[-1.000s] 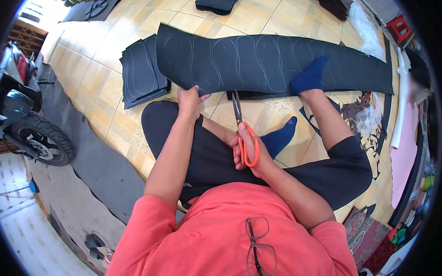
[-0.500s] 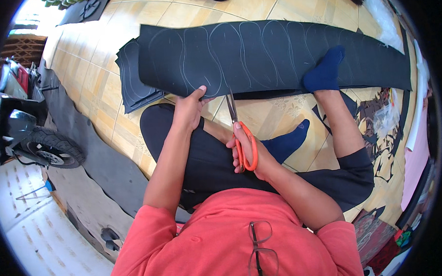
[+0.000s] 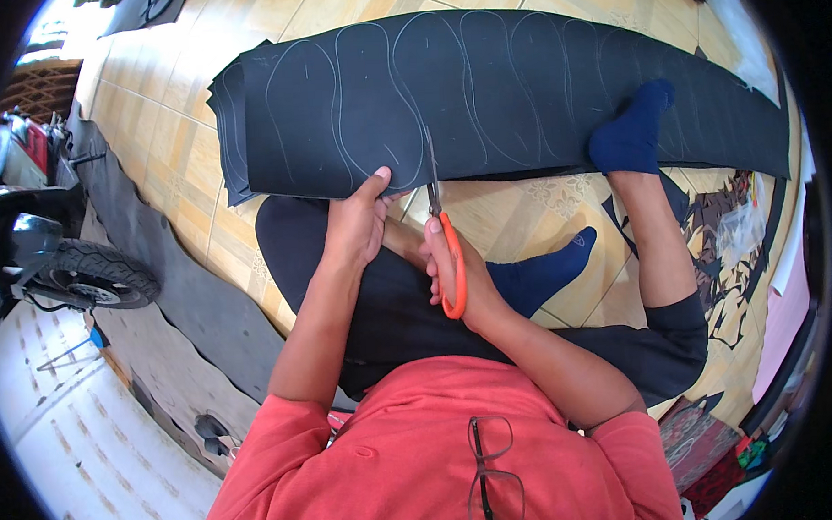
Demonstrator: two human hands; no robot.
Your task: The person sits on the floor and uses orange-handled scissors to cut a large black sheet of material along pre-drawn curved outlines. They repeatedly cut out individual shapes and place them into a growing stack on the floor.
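Note:
A long black sheet [image 3: 411, 104] lies across the floor in front of me, marked with pale curved sole-like outlines. My left hand [image 3: 364, 216] pinches its near edge, thumb on top and fingers beneath. In my right hand [image 3: 453, 263] is a pair of scissors [image 3: 452, 268] with orange handles. One blade lies over the sheet beside a drawn curve, just right of my left hand; the other blade is mostly hidden under the sheet. My sock-covered foot [image 3: 631, 133] rests on the sheet's right part. More black sheets [image 3: 231, 138] are stacked under its left end.
Dark offcuts [image 3: 724, 277] and a clear plastic bag [image 3: 740, 226] lie on the tiles to the right. A motorcycle wheel [image 3: 96, 278] stands at left beside a long grey sheet [image 3: 207, 313] with a wavy edge. My other foot [image 3: 545, 274] is near the scissors.
The sheet's left part has been raised and shifted slightly left. The scissors have moved up onto its near edge, a blade now over the sheet, and their handles have come closer together.

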